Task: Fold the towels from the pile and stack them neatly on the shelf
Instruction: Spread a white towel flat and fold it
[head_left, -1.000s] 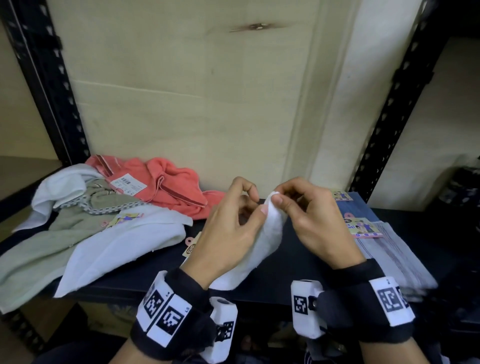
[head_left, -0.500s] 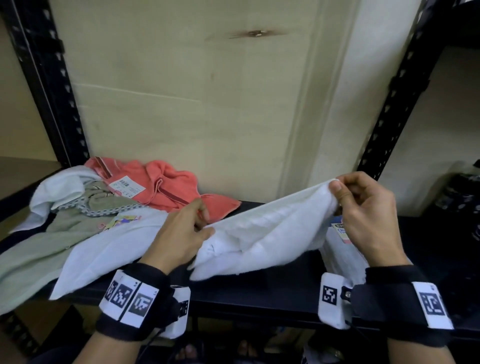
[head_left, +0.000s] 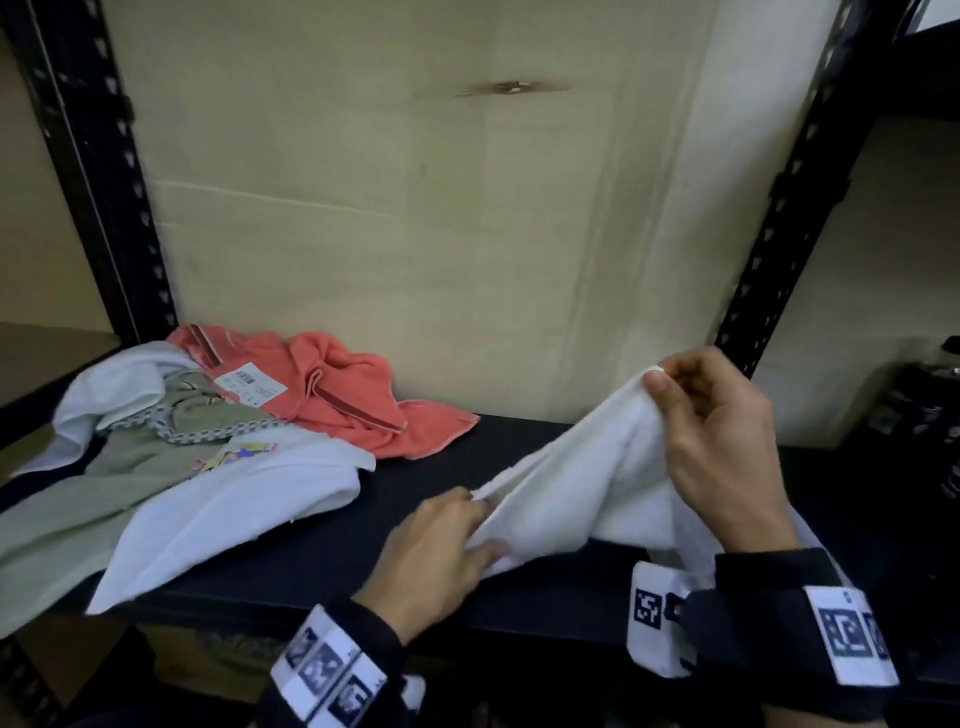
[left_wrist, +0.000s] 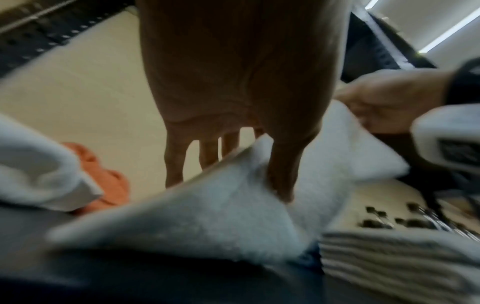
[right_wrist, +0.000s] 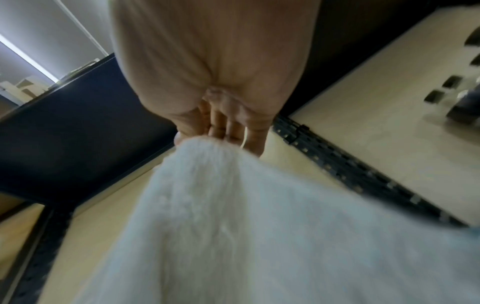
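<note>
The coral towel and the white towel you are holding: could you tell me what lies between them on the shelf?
In the head view, only bare dark shelf lies between the coral towel and the held white towel.

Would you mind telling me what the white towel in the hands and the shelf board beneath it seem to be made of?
White towel: probably cotton terry, given its fuzzy, matte pile and soft drape. Shelf board: smooth, flat and dark; possibly painted metal or laminate, unclear.
</note>
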